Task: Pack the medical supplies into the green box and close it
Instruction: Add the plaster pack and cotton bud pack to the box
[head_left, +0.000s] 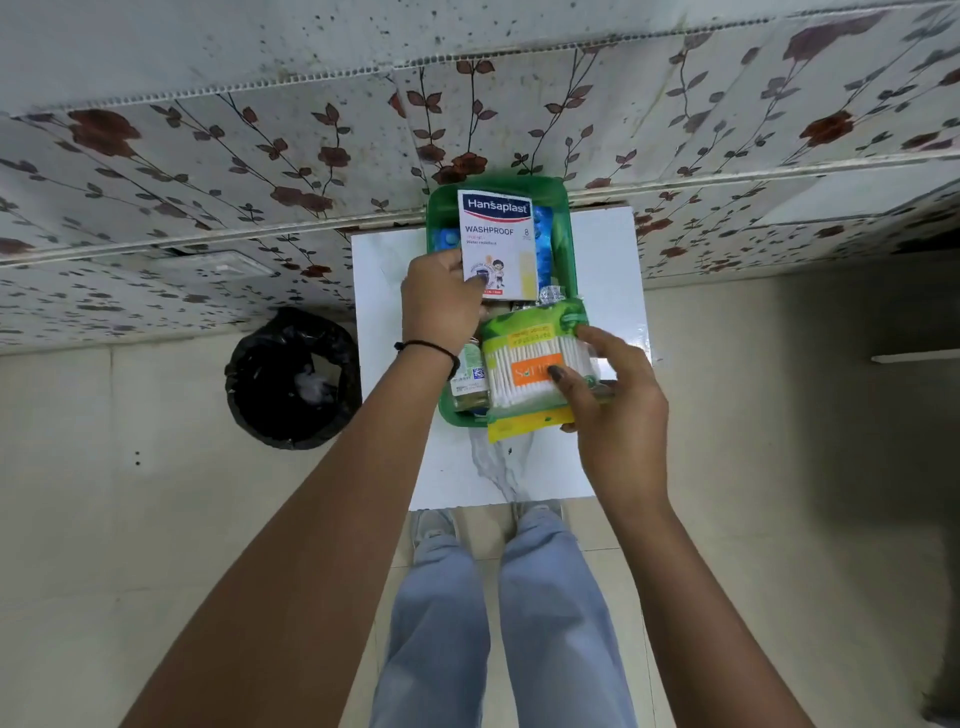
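The green box (563, 218) lies open on a small white table (608, 260), its lid half toward the wall. My left hand (441, 306) holds a white Hansaplast plaster packet (496, 239) by its lower left corner, above the far half of the box. My right hand (618, 405) grips a green and yellow pack of cotton swabs (535, 374) over the near half. A small bottle (470, 379) lies inside the near half beside the swabs. Blue items (544, 244) show behind the plaster packet.
A bin lined with a black bag (293, 379) stands on the floor left of the table. The table stands against a floral-patterned wall (208, 171). My legs and shoes (493, 597) are right at the table's near edge.
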